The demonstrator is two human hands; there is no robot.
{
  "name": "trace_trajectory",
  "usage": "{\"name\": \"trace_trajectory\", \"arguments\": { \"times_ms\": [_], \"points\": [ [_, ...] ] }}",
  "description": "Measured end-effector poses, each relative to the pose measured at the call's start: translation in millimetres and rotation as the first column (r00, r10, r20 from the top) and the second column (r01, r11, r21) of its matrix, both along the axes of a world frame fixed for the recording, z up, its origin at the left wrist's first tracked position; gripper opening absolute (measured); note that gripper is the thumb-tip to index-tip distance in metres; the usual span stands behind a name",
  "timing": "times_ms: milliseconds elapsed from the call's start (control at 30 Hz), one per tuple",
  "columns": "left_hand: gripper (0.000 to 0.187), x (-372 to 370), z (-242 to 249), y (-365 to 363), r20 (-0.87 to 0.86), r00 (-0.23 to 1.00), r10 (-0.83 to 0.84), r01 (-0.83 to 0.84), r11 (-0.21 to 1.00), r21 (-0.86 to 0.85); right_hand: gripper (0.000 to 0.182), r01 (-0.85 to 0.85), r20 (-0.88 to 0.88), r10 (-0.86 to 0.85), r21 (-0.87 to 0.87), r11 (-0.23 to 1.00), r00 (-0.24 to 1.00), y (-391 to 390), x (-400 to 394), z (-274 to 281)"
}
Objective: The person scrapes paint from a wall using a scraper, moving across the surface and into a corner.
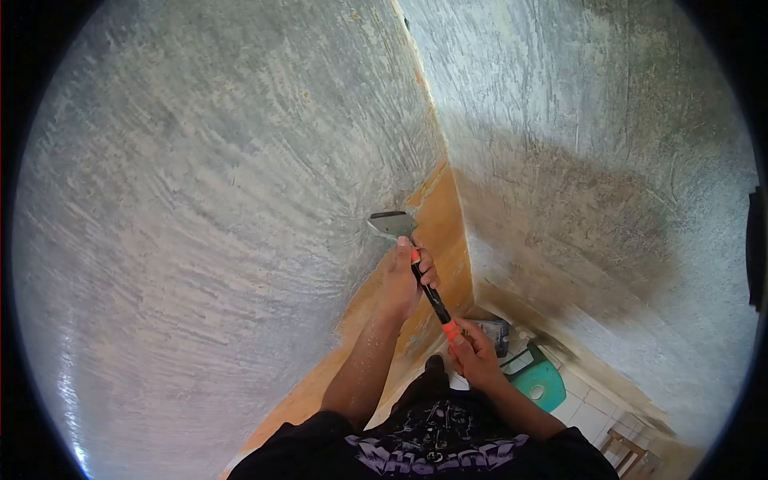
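A long-handled scraper (434, 298) with a black and orange handle slants up toward the left wall. Its wide metal blade (393, 224) lies at the wall surface, beside the upper part of an orange-yellow painted strip (440, 228). My left hand (410, 276) is closed around the handle just below the blade, with the thumb pointing up toward it. Lower down, my right hand (474, 352) grips the orange end of the handle. Pale dust specks show on my left forearm.
Rough grey scraped walls (200, 200) meet at a corner right of the blade. Below stand a green plastic stool (542, 386) and a dark container (498, 336) on a tiled floor (588, 416). A wooden object (624, 450) is at the lower right.
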State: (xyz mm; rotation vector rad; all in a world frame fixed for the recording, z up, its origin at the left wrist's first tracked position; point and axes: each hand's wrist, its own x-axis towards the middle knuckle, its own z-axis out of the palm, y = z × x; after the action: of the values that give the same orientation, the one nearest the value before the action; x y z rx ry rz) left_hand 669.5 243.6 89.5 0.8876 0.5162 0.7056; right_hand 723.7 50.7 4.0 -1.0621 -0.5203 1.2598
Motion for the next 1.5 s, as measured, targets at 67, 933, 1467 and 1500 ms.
{"name": "trace_trajectory", "arguments": {
  "times_ms": [67,933,1467,1500],
  "points": [
    [0.037,5.9,2.7,8.5,0.001,0.999,-0.034,0.034,0.999,0.001,0.039,0.01,-0.016,-0.01,-0.003,1.0,1.0,8.2,-1.4,-0.3],
    [0.038,19.0,17.8,5.6,-0.081,0.996,-0.032,0.026,0.997,-0.067,0.045,-0.004,-0.108,-0.01,-0.129,0.992,0.994,-2.0,3.9,41.8],
    [0.04,16.2,3.3,-8.8,-0.051,0.995,0.085,-0.087,0.995,-0.043,0.044,-0.018,-0.152,0.002,-0.102,0.995,0.988,-7.8,6.6,24.4],
    [0.04,14.9,5.0,-8.3,-0.045,0.995,0.091,-0.093,0.995,-0.043,0.044,-0.013,-0.15,0.002,-0.074,0.997,0.989,-6.1,5.5,20.7]
  ]
}}
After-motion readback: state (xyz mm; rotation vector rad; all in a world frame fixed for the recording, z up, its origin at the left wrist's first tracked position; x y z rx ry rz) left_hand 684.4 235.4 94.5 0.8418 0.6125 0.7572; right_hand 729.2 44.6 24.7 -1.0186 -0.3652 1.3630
